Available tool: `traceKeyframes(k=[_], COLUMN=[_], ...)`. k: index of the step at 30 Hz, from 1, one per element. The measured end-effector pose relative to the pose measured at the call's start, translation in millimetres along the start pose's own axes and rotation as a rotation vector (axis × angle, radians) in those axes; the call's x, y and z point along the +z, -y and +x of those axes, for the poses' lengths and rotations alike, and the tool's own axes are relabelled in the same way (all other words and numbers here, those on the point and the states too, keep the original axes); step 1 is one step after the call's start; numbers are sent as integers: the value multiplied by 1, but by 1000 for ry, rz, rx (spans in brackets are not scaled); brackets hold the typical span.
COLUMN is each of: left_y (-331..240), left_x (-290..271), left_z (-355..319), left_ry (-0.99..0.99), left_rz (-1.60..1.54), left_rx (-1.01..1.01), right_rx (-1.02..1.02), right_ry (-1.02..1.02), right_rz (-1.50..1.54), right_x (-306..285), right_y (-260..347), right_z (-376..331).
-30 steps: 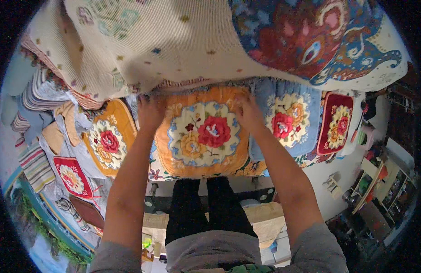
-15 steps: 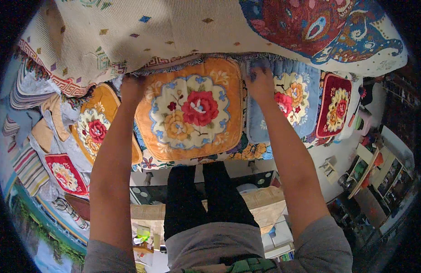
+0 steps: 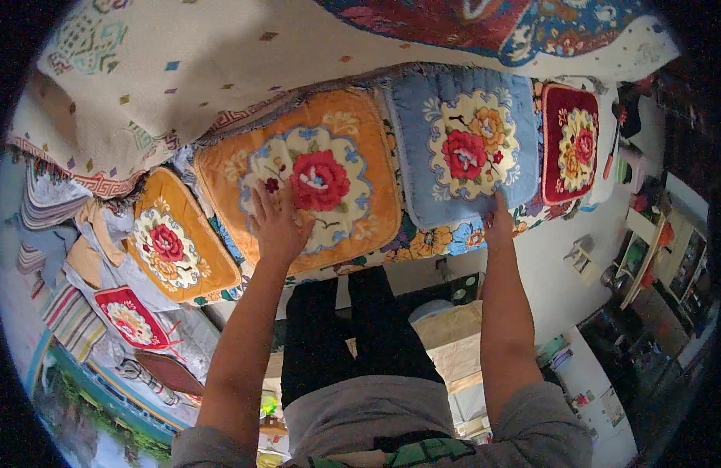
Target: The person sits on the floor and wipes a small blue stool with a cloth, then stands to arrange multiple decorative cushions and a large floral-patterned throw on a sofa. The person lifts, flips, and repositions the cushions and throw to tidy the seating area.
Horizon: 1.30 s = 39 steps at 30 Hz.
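An orange seat pad (image 3: pixel 380 210) with a red and yellow floral medallion lies on a flower-printed cover (image 3: pixel 430 248). My left hand (image 3: pixel 281 222) rests on its lower left part, fingers spread. Beside it to the right is a blue seat pad (image 3: pixel 415 156) with a similar floral centre. At that pad's lower edge, right of its middle, my right hand (image 3: pixel 497 222) has its fingers closed, seemingly pinching the edge; the thumb is hard to make out. A smaller dark red pad (image 3: pixel 554 144) lies further right, and a mustard pad (image 3: pixel 208 273) further left.
A cream patterned throw (image 3: pixel 220 47) with a fringed border covers the far side, along the pads' top edges. Striped cloth (image 3: pixel 72 320) and a small red pad (image 3: pixel 130 318) lie at the left. A small stool (image 3: pixel 582 261) stands on the floor at the right.
Both hands have left the pads' far edges and come nearer to me. The left now lies flat on the orange pad, the right at the blue pad's near edge. My view has tilted.
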<state>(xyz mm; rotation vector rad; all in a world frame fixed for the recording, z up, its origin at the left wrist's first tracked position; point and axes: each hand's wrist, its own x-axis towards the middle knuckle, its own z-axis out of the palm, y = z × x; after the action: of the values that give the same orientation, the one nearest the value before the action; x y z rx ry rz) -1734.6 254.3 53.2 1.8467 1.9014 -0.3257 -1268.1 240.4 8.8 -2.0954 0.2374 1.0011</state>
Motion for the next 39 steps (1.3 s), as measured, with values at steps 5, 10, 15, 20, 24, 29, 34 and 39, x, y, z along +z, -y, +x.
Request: traceKeyframes(k=[5, 10, 15, 20, 24, 29, 34, 39], left_y=[-15, -9, -21, 30, 117, 167, 205, 165], left_x=[4, -2, 14, 19, 47, -6, -11, -34], left_z=[16, 12, 24, 13, 26, 95, 147, 153], left_ry=[119, 135, 0, -500, -641, -612, 44, 125], left_rz=[28, 27, -27, -280, -331, -681, -1621, -1407], left_rx=[-78, -98, -11, -189, -407, -283, -277, -81], right_rx=[38, -137, -477, -1010, -1322, -1354, -1950, -1424], right_ry=[75, -21, -294, 24, 525, 370, 544, 730], right_rz=[39, 127, -705, -813, -740, -926, -1232, -1215], right_x=[-19, -40, -116, -1, 105, 242, 309, 313], right_y=[-10, -23, -91, -69, -59, 8, 77, 86], right_z=[12, -1, 60, -64, -108, -52, 22, 8])
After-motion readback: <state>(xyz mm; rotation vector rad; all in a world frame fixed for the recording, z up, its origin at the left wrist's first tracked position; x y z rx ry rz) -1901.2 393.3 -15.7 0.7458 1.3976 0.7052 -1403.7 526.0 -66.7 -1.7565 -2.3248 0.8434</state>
